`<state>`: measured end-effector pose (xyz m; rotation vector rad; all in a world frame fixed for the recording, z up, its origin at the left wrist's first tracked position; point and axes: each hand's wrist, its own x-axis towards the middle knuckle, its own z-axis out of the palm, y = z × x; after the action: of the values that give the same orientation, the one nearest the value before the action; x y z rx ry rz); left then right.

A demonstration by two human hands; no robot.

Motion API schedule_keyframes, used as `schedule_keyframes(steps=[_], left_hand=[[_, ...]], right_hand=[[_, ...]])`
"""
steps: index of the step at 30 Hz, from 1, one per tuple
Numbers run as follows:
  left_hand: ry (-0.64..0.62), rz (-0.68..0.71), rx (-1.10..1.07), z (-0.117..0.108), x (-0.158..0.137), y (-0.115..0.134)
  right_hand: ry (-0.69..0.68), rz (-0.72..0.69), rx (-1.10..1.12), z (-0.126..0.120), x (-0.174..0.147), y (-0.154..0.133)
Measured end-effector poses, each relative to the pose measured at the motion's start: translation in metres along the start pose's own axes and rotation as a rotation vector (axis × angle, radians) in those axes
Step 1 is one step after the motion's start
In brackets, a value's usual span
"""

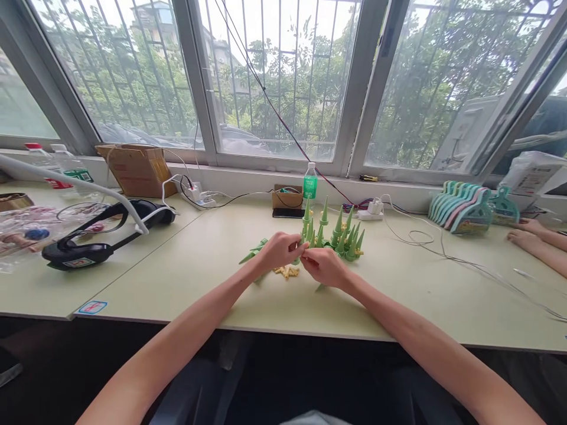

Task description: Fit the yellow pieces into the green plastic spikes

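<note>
Green cones (325, 212) stand upright in a cluster on the pale table (177, 283), their points toward the ceiling and small yellow bits fixed about several of them; in the head view, the only one, this cluster lies just beyond the person's two hands, spreading from straight ahead toward the right. The left hand (281, 251) and the right hand (325, 265) meet in front of it, fingertip to fingertip, each drawn into a narrow pinch. Between them they seem to hold a small green piece (296, 260), of which only a little shows under the left fingers; its long axis is hidden, and I cannot tell which hand bears it. The relation that matters is a short reach: loose yellow pieces (287, 271) lie in a little heap on the near side of the grip, below the left fingers, so the left hand is the nearer to them. More loose green parts (253, 254) lie flat beyond the left wrist, also on that hand's side, pointing various ways. The standing cones, by contrast, are closer to the right hand for the most part. Behind everything, a clear bottle (310, 183) with green liquid or label stands beside a small open carton (287, 198), with a dark flat slab (287, 213) before it.
</note>
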<state>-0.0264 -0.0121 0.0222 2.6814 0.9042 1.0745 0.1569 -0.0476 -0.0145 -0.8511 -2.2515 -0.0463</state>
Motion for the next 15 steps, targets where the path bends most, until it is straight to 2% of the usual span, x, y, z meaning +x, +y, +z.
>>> schedule_keyframes(steps=[10, 15], left_hand=[[-0.102, -0.052, -0.040, 0.003, 0.001, -0.004], [-0.100, -0.063, -0.067, 0.004, 0.002, -0.007]], right_hand=[[-0.190, -0.003, -0.025, -0.004, 0.001, -0.010], [-0.251, 0.031, -0.038, -0.005, 0.001, -0.012]])
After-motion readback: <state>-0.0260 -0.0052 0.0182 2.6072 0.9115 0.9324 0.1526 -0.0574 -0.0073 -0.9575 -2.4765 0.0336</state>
